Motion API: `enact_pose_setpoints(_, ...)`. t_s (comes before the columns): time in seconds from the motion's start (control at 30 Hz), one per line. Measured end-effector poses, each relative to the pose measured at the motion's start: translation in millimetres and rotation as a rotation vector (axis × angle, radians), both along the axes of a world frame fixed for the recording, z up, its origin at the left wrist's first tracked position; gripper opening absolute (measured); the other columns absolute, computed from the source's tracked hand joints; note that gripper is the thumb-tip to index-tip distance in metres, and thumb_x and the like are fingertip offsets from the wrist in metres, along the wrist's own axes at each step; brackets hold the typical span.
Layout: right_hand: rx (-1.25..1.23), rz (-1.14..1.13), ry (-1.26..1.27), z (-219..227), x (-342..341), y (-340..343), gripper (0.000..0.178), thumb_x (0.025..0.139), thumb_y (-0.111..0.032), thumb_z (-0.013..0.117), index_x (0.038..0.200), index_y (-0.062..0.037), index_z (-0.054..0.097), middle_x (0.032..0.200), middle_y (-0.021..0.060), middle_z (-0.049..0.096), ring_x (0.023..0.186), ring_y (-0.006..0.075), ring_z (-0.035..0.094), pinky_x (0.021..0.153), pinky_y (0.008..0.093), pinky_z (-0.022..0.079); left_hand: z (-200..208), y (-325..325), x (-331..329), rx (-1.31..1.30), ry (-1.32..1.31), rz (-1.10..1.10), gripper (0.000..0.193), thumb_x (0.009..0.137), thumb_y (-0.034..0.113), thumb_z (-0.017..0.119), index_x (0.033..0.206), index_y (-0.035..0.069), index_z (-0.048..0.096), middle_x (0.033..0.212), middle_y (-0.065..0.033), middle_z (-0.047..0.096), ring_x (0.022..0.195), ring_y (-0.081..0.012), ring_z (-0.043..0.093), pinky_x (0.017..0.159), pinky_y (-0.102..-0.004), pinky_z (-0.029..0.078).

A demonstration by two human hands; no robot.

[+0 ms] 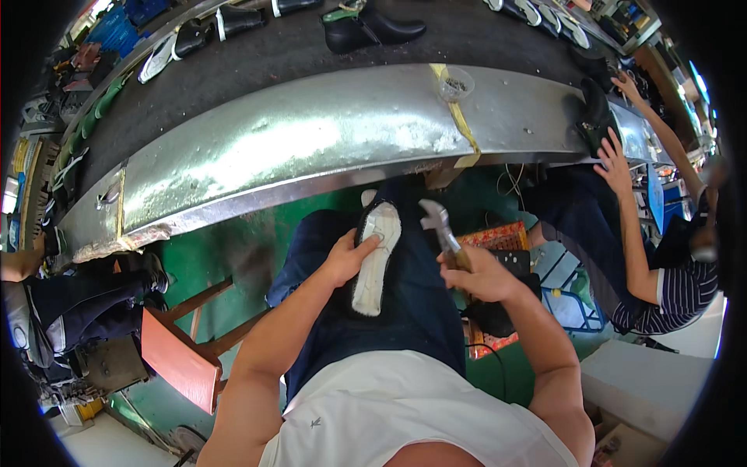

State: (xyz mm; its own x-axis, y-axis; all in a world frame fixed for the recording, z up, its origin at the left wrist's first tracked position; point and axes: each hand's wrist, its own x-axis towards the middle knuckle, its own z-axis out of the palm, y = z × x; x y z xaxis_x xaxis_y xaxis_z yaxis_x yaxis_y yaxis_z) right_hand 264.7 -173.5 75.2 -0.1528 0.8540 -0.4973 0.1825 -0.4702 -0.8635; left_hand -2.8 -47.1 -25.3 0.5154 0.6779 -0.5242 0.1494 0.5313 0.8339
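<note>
On my lap lies a dark shoe [369, 286], its long white underside turned up. My left hand [346, 261] is closed round its edge, with the thumb pressed on the white surface. To the right, my right hand [484, 275] grips a hammer [441, 224] by its wooden handle. The metal head is up in the air, apart from the shoe. What lies beneath the shoe is hidden.
A metal-covered bench edge [288, 128] curves ahead, carrying a clear cup [454, 83] of small pieces. Behind it, a dark surface bears a black boot [372, 29] and several other shoes. A co-worker [638, 233] sits at right; a wooden stool [180, 358] stands at left.
</note>
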Motion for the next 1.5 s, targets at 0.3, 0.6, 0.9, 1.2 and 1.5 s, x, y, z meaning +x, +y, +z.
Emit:
enact_pose_setpoints(0.3, 0.490, -0.364, -0.335, 72.0, 96.4, 98.7, 0.032, 0.100, -0.019, 0.059, 0.122, 0.0028, 0.062, 0.084, 0.0024, 0.066, 0.074, 0.0089, 0.059, 0.068, 0.0270, 0.048, 240.9, 124.4, -44.8, 0.430, 0.014, -0.041, 0.086, 0.089, 0.044, 0.075, 0.146, -0.010, 0.041, 0.127, -0.0166, 0.065, 0.113, -0.0224, 0.062, 0.099, -0.0345, 0.049)
enact_pose_setpoints(0.6, 0.534, -0.135, -1.064, 120.9, 149.2, 329.5, 0.027, 0.092, -0.025, 0.062, 0.096, 0.0020, 0.065, 0.087, 0.0211, 0.069, 0.088, 0.0375, 0.070, 0.079, 0.0466, 0.052, 225.1, 382.0, -15.5, 1.533, 1.445, -0.269, 0.079, 0.090, 0.045, 0.068, 0.145, -0.006, 0.043, 0.138, -0.0226, 0.057, 0.132, -0.0359, 0.052, 0.115, -0.0477, 0.036)
enact_pose_setpoints(0.9, 0.328, -0.162, -1.490, 87.1, 156.0, 537.9, 0.048, 0.093, -0.018, 0.060, 0.136, 0.0028, 0.053, 0.146, 0.0262, 0.047, 0.134, 0.0453, 0.047, 0.105, 0.0559, 0.047, 107.4, 370.5, -56.5, 1.339, 0.804, -0.678, 0.057, 0.102, 0.044, 0.047, 0.133, -0.004, 0.055, 0.149, -0.0257, 0.044, 0.146, -0.0432, 0.031, 0.120, -0.0511, 0.025)
enact_pose_setpoints(1.2, 0.185, -0.279, -1.877, 48.7, 154.4, 684.1, 0.052, 0.099, -0.023, 0.053, 0.143, 0.0043, 0.050, 0.150, 0.0274, 0.040, 0.131, 0.0499, 0.039, 0.097, 0.0803, 0.036, 121.9, 347.5, -61.4, 1.408, 0.644, -0.421, 0.042, 0.089, 0.027, 0.065, 0.118, -0.004, 0.063, 0.125, -0.0226, 0.063, 0.128, -0.0428, 0.052, 0.109, -0.0537, 0.038)
enact_pose_setpoints(1.5, 0.042, -0.091, -2.334, 24.1, 152.0, 730.8, 0.047, 0.098, -0.022, 0.052, 0.139, 0.0020, 0.055, 0.134, 0.0216, 0.052, 0.125, 0.0482, 0.046, 0.080, 0.0795, 0.046, 124.5, 356.9, -66.5, 1.388, 0.636, -0.450, 0.041, 0.085, 0.025, 0.066, 0.113, -0.005, 0.065, 0.124, -0.0210, 0.065, 0.124, -0.0434, 0.055, 0.105, -0.0523, 0.042)
